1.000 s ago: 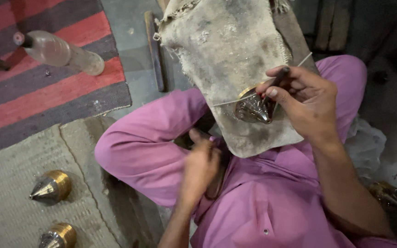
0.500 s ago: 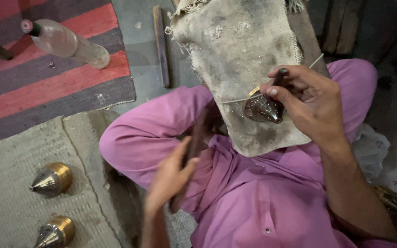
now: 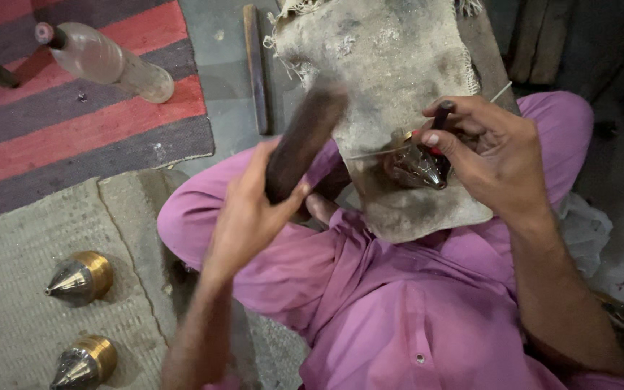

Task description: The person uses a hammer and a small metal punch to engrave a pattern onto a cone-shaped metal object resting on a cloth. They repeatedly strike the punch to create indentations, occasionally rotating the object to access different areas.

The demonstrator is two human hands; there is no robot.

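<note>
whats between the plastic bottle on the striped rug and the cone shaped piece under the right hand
In the head view, between the plastic bottle and the cone-shaped piece lie a dark flat bar on the floor and the dark stick raised in the left hand.

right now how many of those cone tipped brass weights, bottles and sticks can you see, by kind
Cone-tipped brass and steel weights: 3, two on the woven mat, one under the right hand on the burlap cloth
Clear plastic bottle: 1
Dark wooden sticks: 2, one in the left hand, one flat on the floor
Total: 6
</note>
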